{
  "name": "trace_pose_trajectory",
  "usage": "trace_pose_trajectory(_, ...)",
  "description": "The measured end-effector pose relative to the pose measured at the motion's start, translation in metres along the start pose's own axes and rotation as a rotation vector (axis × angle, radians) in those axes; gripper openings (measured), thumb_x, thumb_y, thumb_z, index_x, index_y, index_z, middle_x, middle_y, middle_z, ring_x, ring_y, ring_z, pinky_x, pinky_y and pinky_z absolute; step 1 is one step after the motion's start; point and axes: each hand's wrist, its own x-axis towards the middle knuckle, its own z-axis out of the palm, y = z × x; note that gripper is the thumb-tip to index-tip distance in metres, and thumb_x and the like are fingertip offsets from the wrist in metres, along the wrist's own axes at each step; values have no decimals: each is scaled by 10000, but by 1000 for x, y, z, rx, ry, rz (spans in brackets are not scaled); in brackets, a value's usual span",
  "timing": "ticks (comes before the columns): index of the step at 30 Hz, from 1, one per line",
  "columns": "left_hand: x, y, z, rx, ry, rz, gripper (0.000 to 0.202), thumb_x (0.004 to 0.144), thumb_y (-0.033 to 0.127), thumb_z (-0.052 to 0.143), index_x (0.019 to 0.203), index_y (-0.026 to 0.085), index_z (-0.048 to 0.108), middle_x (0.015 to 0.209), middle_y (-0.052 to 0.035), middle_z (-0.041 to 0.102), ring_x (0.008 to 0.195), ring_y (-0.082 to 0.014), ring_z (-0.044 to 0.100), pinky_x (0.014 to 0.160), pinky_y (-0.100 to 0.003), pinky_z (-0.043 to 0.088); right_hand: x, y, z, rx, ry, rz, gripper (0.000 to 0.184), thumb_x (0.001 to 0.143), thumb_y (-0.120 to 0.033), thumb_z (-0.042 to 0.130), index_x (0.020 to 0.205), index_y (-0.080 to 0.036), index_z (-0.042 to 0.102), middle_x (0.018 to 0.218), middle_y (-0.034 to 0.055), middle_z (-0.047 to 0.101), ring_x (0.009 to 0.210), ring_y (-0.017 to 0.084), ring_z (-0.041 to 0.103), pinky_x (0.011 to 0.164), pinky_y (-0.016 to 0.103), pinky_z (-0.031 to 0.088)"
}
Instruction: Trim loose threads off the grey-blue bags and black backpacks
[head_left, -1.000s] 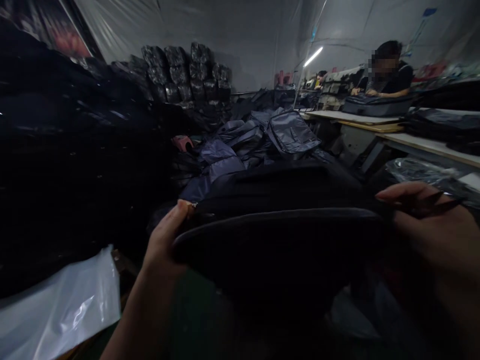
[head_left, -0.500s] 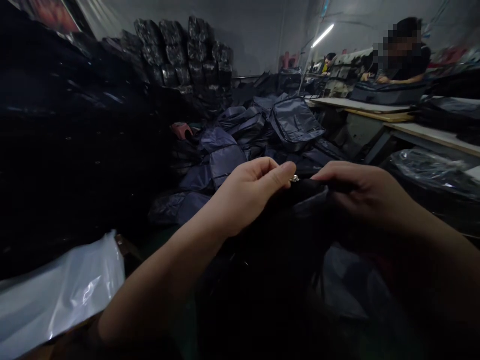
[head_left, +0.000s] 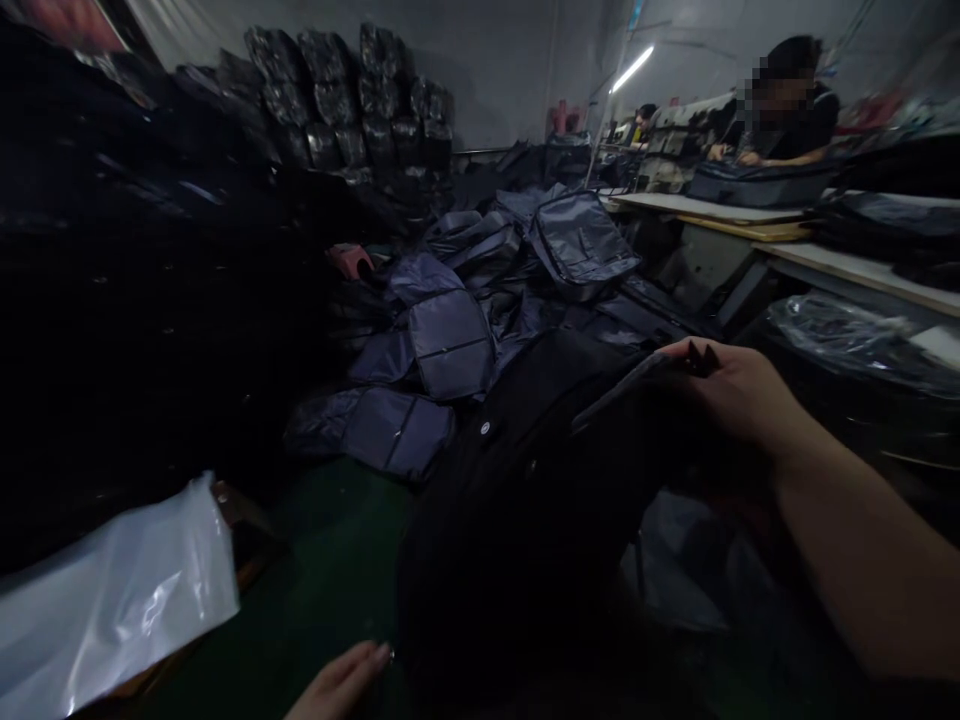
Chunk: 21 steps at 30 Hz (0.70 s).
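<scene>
A black bag (head_left: 525, 480), backpack-like with a small round silver badge (head_left: 485, 428) on its face, stands upright in front of me. My right hand (head_left: 724, 385) is closed on its upper right edge, beside a grey strip of trim. Low at the bag's left side, my left hand (head_left: 345, 680) is pinched at the fingertips on a small shiny metal piece, seemingly a zipper pull (head_left: 391, 655). Part of the left hand is cut off by the lower frame edge. Darkness hides most of the bag's lower body.
Dark blue-grey bags (head_left: 450, 340) lie heaped on the floor ahead. Plastic-wrapped bundles (head_left: 330, 100) are stacked behind. A white plastic sheet (head_left: 127, 600) is at lower left, over green floor (head_left: 322, 540). At right, a person (head_left: 787, 110) works at a table (head_left: 720, 210).
My left hand has moved from the bag's top down to its lower left side, still pinched. The right hand keeps hold of the upper edge, and more of the bag's face now shows.
</scene>
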Motion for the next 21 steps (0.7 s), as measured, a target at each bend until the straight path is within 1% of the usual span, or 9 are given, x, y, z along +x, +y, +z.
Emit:
trace_pose_trajectory(3, 6, 4, 3, 16, 125, 31, 379, 725, 568, 487, 761, 215, 621, 803, -48, 651, 820, -267, 623, 759, -394, 510, -2, -4, 4, -85, -7, -124, 312, 701, -436, 695, 890, -190, 667, 808, 42, 669, 739, 185, 596, 662, 281, 440)
trace_pose_trajectory(5, 13, 29, 8, 9, 280, 157, 413, 765, 553, 459, 919, 193, 591, 932, -73, 633, 910, -263, 601, 833, -415, 482, -5, -7, 5, -125, 6, -197, 294, 723, -411, 679, 916, -189, 664, 832, 44, 670, 758, 186, 598, 692, 287, 440)
trace_pose_trajectory(7, 19, 59, 22, 18, 309, 343, 440, 803, 523, 455, 1085, 195, 528, 1072, -82, 591, 1003, -246, 566, 868, -404, 468, -11, -11, 5, -115, 51, -251, 257, 768, -339, 635, 978, -192, 649, 890, 49, 669, 795, 185, 600, 732, 293, 442)
trace_pose_trajectory(11, 27, 101, 62, 193, 372, 544, 451, 740, 486, 606, 1067, 186, 524, 1036, -83, 558, 961, -248, 562, 791, -379, 496, -42, -26, 17, -112, 289, -436, 260, 802, -241, 562, 1057, -206, 603, 1058, 64, 626, 780, 166, 596, 676, 276, 447)
trace_pose_trajectory(12, 29, 107, 71, 207, 392, 559, 394, 758, 467, 595, 1030, 188, 533, 988, -76, 562, 912, -240, 574, 743, -367, 505, -51, -29, 23, -145, 264, -505, 235, 797, -254, 573, 1025, -208, 608, 1027, 60, 633, 739, 157, 595, 641, 266, 442)
trace_pose_trajectory(14, 30, 114, 82, 206, 411, 596, 273, 801, 410, 560, 971, 198, 538, 911, -58, 566, 835, -222, 585, 683, -348, 506, -66, -34, 40, -291, 73, -593, 169, 792, -317, 595, 918, -207, 625, 875, 44, 659, 676, 155, 602, 596, 257, 428)
trace_pose_trajectory(16, 29, 118, 86, 192, 424, 644, 191, 818, 355, 552, 931, 202, 536, 872, -49, 569, 810, -212, 587, 682, -346, 502, -72, -31, 58, -530, -91, -522, 229, 803, -418, 575, 814, -195, 627, 742, 48, 660, 635, 183, 614, 555, 271, 405)
trace_pose_trajectory(18, 27, 122, 85, 175, 432, 676, 145, 821, 322, 555, 900, 202, 540, 846, -44, 575, 796, -205, 587, 685, -346, 503, -69, -23, 74, -720, -139, -352, 329, 807, -500, 537, 753, -184, 610, 706, 66, 660, 618, 216, 621, 528, 288, 381)
trace_pose_trajectory(21, 24, 124, 82, 138, 416, 713, 105, 835, 296, 542, 883, 204, 557, 824, -40, 586, 771, -192, 591, 665, -333, 508, -58, -8, 85, -709, -228, -204, 285, 822, -461, 516, 755, -195, 593, 737, 58, 675, 656, 220, 636, 541, 281, 376)
